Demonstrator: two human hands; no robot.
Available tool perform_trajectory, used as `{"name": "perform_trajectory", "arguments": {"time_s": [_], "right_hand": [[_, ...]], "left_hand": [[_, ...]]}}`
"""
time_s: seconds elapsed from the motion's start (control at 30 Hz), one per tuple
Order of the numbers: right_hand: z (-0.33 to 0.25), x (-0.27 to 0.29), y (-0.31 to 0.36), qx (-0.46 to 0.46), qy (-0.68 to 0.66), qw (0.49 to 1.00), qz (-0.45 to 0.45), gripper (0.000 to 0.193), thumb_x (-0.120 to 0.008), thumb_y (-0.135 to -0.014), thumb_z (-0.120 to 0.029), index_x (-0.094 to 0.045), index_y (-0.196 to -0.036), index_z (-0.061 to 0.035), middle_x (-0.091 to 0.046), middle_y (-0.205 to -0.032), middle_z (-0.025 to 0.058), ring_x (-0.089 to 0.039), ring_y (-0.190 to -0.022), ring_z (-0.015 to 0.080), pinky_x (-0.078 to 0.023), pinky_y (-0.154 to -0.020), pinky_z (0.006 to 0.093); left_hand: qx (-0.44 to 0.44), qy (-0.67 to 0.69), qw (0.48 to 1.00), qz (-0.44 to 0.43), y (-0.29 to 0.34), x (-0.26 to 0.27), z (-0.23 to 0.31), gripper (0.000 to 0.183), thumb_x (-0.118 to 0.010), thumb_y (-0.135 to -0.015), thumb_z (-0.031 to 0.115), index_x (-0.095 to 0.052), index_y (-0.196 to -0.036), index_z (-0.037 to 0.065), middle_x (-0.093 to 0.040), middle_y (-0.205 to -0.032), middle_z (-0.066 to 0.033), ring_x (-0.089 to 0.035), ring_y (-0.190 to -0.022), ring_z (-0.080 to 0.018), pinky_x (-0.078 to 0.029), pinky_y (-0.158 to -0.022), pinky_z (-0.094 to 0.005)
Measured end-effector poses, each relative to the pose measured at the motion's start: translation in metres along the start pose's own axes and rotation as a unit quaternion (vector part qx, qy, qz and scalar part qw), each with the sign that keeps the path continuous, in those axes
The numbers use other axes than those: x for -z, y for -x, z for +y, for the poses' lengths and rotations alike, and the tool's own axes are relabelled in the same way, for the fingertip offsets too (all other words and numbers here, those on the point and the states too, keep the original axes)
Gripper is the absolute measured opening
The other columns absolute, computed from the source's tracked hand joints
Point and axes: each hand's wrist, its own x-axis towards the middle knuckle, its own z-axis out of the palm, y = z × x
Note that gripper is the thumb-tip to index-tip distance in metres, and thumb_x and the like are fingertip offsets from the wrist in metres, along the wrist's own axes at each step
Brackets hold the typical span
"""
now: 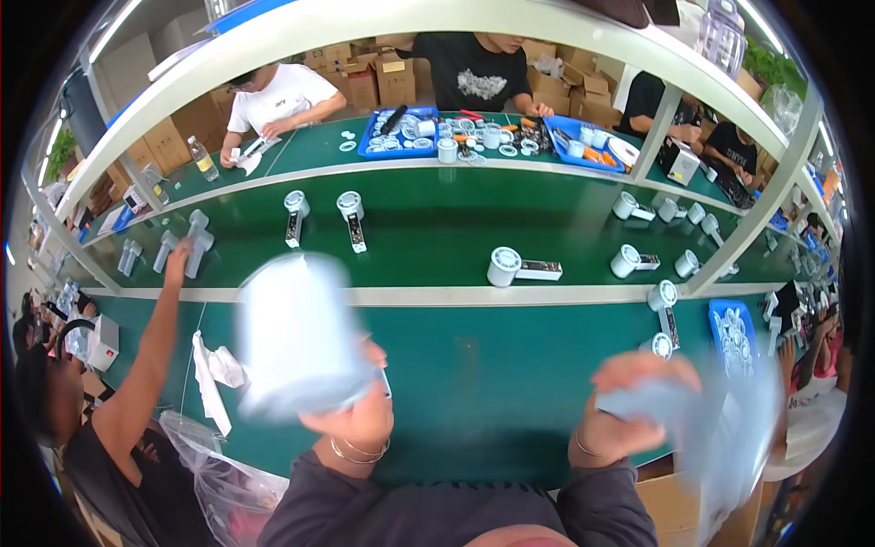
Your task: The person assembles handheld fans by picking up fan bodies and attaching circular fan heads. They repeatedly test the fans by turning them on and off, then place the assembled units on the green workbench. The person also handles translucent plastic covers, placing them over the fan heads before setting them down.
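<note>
Close in front of me, my left hand [360, 419] is wrapped round a white, cup-shaped cylindrical housing [299, 337]. The housing is smeared by motion, and most of the grip is hidden behind it. My right hand [606, 436] is closed round the pale grey handle of another light-coloured device [734, 428] at the right, its wide part badly blurred. Beyond the right hand, a white round-headed device [663, 295] with a dark board in its handle lies near the table's divider rail, and a second round head [658, 345] shows just above my fingers.
A blue tray of clear rings [732, 337] stands at the right. Several similar devices [504, 266] lie on the green conveyor [419, 228] past the rail [437, 296]. White cloths [214, 369] lie at the left, where a co-worker's arm [155, 365] reaches across. More people sit opposite.
</note>
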Motion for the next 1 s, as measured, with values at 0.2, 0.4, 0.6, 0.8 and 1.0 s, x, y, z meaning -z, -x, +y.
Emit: {"name": "perform_trajectory", "arguments": {"time_s": [0.2,0.4,0.6,0.8,1.0], "right_hand": [[0.005,0.014,-0.015,0.096,0.08,0.989,-0.074,0.049,-0.054,-0.084,-0.037,-0.042,-0.111,0.0013,-0.05,-0.077,0.0099,-0.049,-0.055,0.0178,-0.042,-0.049,0.0291],[0.01,0.055,0.0,-0.36,0.282,0.827,-0.327,0.035,-0.06,-0.084,-0.012,-0.048,-0.113,0.0037,-0.056,-0.084,0.0066,-0.051,-0.069,0.0116,-0.043,-0.061,0.0256],[0.015,0.112,0.053,-0.632,0.349,0.544,-0.428,0.028,-0.062,-0.086,-0.018,-0.053,-0.103,0.0014,-0.056,-0.073,0.0047,-0.052,-0.065,0.0132,-0.045,-0.059,0.0281],[-0.004,0.056,-0.019,-0.395,0.229,0.844,-0.282,0.022,-0.061,-0.085,-0.017,-0.055,-0.1,-0.0017,-0.054,-0.079,0.006,-0.052,-0.069,0.0122,-0.044,-0.058,0.0268],[-0.012,0.009,-0.034,0.137,0.113,0.976,-0.126,0.048,-0.06,-0.081,-0.024,-0.041,-0.118,0.0014,-0.052,-0.085,0.0101,-0.048,-0.062,0.0198,-0.039,-0.051,0.0277]], "left_hand": [[-0.176,0.056,0.967,-0.175,-0.006,-0.01,-0.005,0.046,-0.07,-0.075,0.016,-0.047,-0.11,-0.004,-0.055,-0.095,-0.014,-0.057,-0.079,-0.0191,-0.047,-0.061,-0.0271],[0.293,-0.102,0.884,-0.349,0.008,0.025,-0.035,0.049,-0.07,-0.073,-0.003,-0.048,-0.116,-0.005,-0.058,-0.109,-0.0135,-0.058,-0.098,-0.0174,-0.048,-0.083,-0.0314],[0.38,-0.335,0.747,-0.43,0.025,0.098,-0.065,0.039,-0.071,-0.073,0.002,-0.058,-0.11,-0.004,-0.064,-0.1,-0.0078,-0.061,-0.09,-0.0133,-0.049,-0.081,-0.027],[0.274,-0.084,0.928,-0.239,-0.026,0.017,-0.029,0.036,-0.059,-0.078,-0.007,-0.049,-0.112,-0.004,-0.061,-0.096,-0.0118,-0.057,-0.071,-0.0131,-0.049,-0.063,-0.0255],[-0.2,-0.05,0.973,-0.108,-0.03,-0.02,-0.007,0.028,-0.052,-0.079,0.01,-0.044,-0.102,-0.003,-0.052,-0.096,-0.0163,-0.052,-0.065,-0.0156,-0.045,-0.052,-0.0236]]}}
